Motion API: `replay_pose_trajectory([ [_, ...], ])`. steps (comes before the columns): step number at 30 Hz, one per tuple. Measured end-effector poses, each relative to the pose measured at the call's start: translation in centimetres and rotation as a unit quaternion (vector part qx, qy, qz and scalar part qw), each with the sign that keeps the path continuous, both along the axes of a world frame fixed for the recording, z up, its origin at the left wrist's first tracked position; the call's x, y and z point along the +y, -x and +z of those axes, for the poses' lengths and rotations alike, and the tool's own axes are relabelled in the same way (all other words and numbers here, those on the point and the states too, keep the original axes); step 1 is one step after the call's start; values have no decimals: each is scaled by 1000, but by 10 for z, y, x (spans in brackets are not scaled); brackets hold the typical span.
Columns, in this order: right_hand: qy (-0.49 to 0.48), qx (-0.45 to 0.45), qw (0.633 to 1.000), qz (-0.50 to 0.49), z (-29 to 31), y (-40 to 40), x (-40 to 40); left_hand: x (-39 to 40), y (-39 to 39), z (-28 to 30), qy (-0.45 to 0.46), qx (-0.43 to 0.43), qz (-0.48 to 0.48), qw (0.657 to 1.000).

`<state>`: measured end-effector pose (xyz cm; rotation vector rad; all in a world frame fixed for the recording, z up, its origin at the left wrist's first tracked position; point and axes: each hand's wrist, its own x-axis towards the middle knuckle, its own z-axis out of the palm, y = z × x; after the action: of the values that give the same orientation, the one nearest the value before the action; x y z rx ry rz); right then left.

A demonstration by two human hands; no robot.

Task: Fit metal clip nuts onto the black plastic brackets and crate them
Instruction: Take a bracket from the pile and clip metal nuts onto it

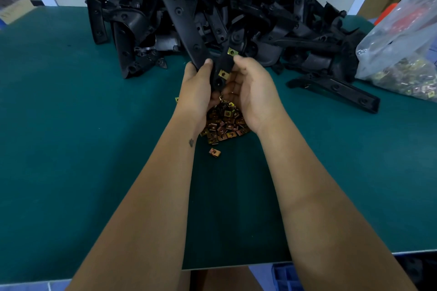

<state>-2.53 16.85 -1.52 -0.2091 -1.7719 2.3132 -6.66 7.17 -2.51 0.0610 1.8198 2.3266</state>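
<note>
Both hands, left hand [198, 87] and right hand [250, 92], grip one black bracket [201, 38] bearing two clip nuts [223, 74].

Two bare forearms, no sleeves, gloves, watch or bands in view. Left hand [197, 87] and right hand [251, 92] uncovered, with short, unpainted nails where visible. Small dark mark [191, 142], perhaps a tattoo, on the left forearm just below the wrist; shape too small to make out. Bare legs partly visible beneath the table edge.
</note>
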Motion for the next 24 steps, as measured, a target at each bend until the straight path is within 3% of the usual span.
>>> replay_pose_trajectory([
  [7,-36,9,999,-22,1,-1,2,-1,-1,3,-31,22,-5,999],
  [13,-4,29,999,-19,5,-3,4,-10,6,3,-82,18,37,996],
  [18,65,32,997,-4,4,-4,5,-13,10,1,-196,-41,39,979],
  [24,76,81,994,2,4,-6,3,-13,9,2,-356,-119,23,927],
])
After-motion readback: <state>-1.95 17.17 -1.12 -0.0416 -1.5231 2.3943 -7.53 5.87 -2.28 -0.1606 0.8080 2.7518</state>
